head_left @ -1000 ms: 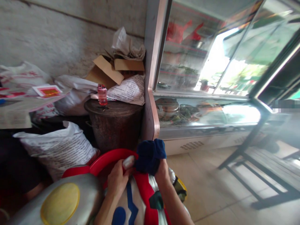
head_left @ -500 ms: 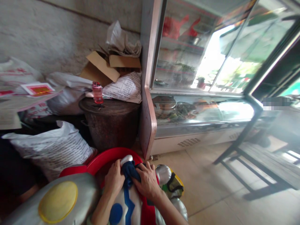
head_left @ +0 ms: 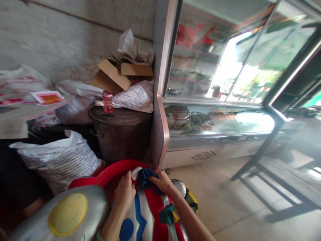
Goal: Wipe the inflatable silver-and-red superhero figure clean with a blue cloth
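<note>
A large silver, red and blue toy figure (head_left: 147, 214) with a yellow oval eye (head_left: 67, 214) fills the bottom of the head view. My left hand (head_left: 125, 192) grips the figure's upper part near its silver tip. My right hand (head_left: 163, 182) presses a dark blue cloth (head_left: 146, 175) against the figure, fingers closed over it. A red rim (head_left: 112, 169) curves behind both hands.
A dark metal drum (head_left: 120, 134) carries a pink bottle (head_left: 107, 102). White printed sacks (head_left: 60, 160) and cardboard (head_left: 115, 75) pile against the wall. A glass display fridge (head_left: 213, 100) stands at right. A metal frame bench (head_left: 276, 180) occupies the tiled floor.
My right hand came down from a raised position with the blue cloth and now rubs it on the figure's top. The left hand keeps its grip.
</note>
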{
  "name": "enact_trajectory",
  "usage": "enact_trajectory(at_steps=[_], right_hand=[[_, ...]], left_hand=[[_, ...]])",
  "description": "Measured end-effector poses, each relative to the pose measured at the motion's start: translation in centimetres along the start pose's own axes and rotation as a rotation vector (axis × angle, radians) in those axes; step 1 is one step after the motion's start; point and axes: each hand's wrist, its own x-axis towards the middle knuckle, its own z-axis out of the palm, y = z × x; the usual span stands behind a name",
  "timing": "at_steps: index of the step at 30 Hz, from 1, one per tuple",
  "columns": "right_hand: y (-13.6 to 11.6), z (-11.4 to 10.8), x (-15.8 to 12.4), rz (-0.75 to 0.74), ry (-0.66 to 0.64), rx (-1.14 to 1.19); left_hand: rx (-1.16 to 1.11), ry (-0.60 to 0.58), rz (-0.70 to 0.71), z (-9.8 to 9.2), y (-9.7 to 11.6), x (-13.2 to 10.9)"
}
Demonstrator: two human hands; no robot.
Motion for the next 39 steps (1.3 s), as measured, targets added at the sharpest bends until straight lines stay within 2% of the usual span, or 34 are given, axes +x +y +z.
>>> enact_trajectory(at_steps=[4,6,8,10,13,16,18,20,23,26,28,30,33,36,37,39], right_hand=[[-1.6,-2.5,-2.0,-0.009,0.206,0.149],[-2.5,-3.8,-3.8,-0.022,0.322,0.177],[-3.0,-4.0,-6.0,-0.061,0.422,0.176],[-3.0,-2.9,-8.2,-0.128,0.438,0.096],[-2.2,0.8,-10.7,-0.132,0.309,-0.172],[-1.9,3.7,-11.1,-0.050,0.205,-0.329],[-1.9,4.1,-10.2,-0.050,0.228,-0.241],[-2.0,3.2,-9.0,-0.069,0.287,-0.071],[-2.1,0.4,-7.9,-0.061,0.367,0.105],[-2.3,-2.0,-9.2,0.029,0.511,0.178],[-2.3,-2.2,-11.4,0.075,0.606,0.188],[-1.9,-0.8,-13.8,0.031,0.539,0.133],[-0.6,3.1,-16.4,-0.112,0.303,-0.069],[0.2,6.0,-17.0,-0.094,0.289,-0.217],[0.2,6.3,-16.9,-0.078,0.283,-0.211],[0.4,6.0,-16.4,-0.069,0.266,-0.126]], left_hand=[[-0.019,0.004,0.010,0.0,0.2,-0.1],[-0.034,-0.006,0.006,-0.1,0.3,0.0],[-0.043,-0.028,-0.014,-0.2,0.4,0.0],[-0.044,-0.049,-0.022,-0.1,0.4,0.1],[-0.007,-0.053,0.011,0.2,0.2,0.2],[0.065,-0.064,0.047,0.4,0.0,0.1],[0.083,-0.072,0.047,0.3,-0.1,-0.1],[0.081,-0.052,0.045,0.1,-0.1,-0.2],[0.070,-0.004,0.038,0.0,-0.1,-0.3],[0.044,0.015,0.028,0.1,-0.2,-0.1],[0.031,0.013,0.043,0.3,-0.3,0.1],[0.026,0.010,0.056,0.4,-0.3,0.2],[0.039,0.012,0.048,0.5,0.1,0.1],[0.035,0.048,0.046,0.4,0.5,0.1],[0.011,0.091,0.061,0.4,0.5,0.1],[-0.104,0.257,0.162,0.1,0.5,-0.3]])
